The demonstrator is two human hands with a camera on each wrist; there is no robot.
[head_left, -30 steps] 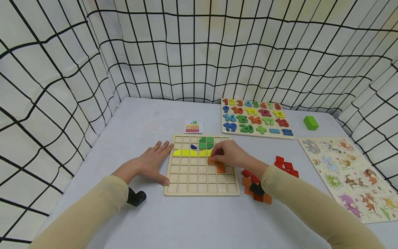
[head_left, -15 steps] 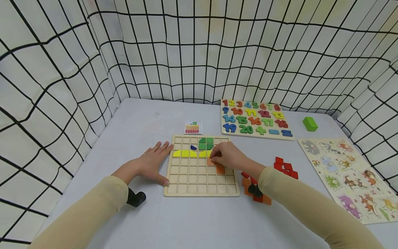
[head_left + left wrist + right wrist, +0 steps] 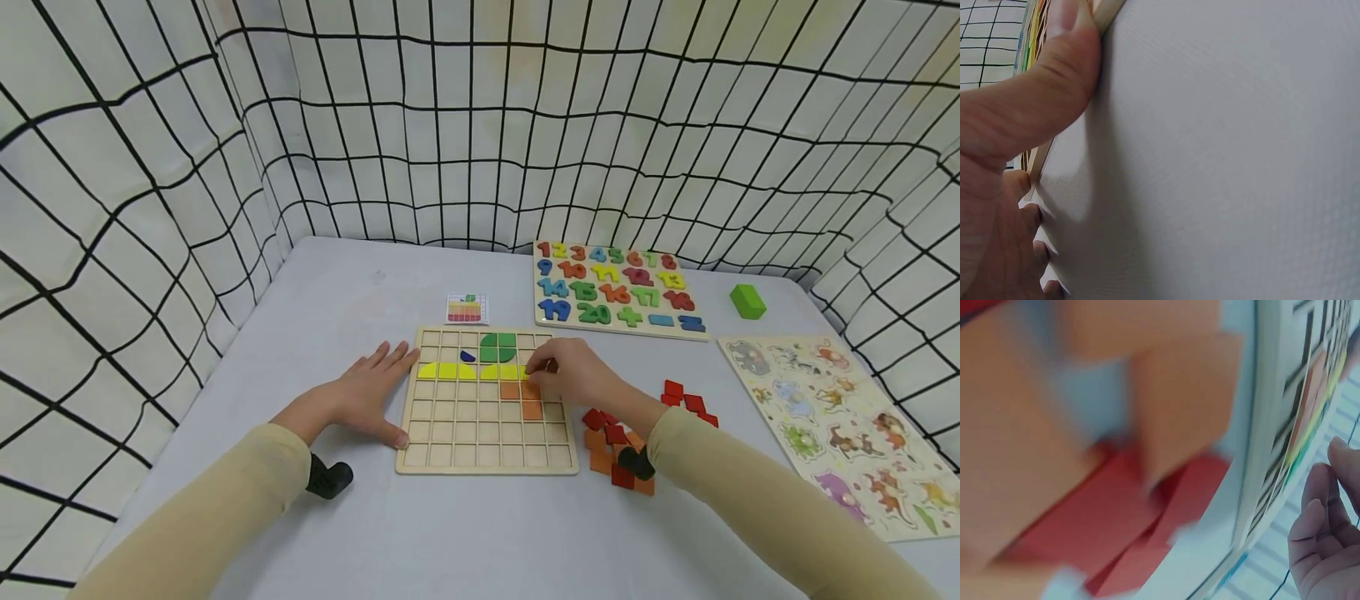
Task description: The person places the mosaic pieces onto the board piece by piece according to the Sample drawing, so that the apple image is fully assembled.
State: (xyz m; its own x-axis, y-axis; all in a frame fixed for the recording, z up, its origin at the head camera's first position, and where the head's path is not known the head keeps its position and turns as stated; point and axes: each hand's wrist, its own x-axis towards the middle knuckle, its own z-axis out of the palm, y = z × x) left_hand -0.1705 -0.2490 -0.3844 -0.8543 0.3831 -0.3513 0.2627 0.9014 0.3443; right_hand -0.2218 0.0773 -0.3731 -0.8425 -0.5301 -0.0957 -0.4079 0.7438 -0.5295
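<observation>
A wooden grid board (image 3: 465, 455) lies on the table, with green, yellow, blue and orange pieces in its cells. My left hand (image 3: 367, 392) is spread flat at the board's left side, fingertips and thumb at its edge; in the left wrist view the thumb (image 3: 1063, 69) rests against that edge. Over the board's right half is my right hand (image 3: 576, 373), its fingers loosely curled beside an orange square tile (image 3: 510, 390) and above a second orange tile (image 3: 532, 410). Nothing shows between the fingers of the right hand (image 3: 1329, 540) in the right wrist view.
Loose orange and red tiles (image 3: 622, 475) lie right of the board, partly under the right wrist's black camera (image 3: 636, 462). More red tiles (image 3: 693, 403) lie beyond. A pattern card (image 3: 467, 309), number board (image 3: 622, 332), green block (image 3: 747, 302) and animal board (image 3: 828, 417) surround it. Black netting stands behind.
My right hand has let go of an orange tile and drawn slightly right, uncovering the orange tiles in the board. The left hand stays in place.
</observation>
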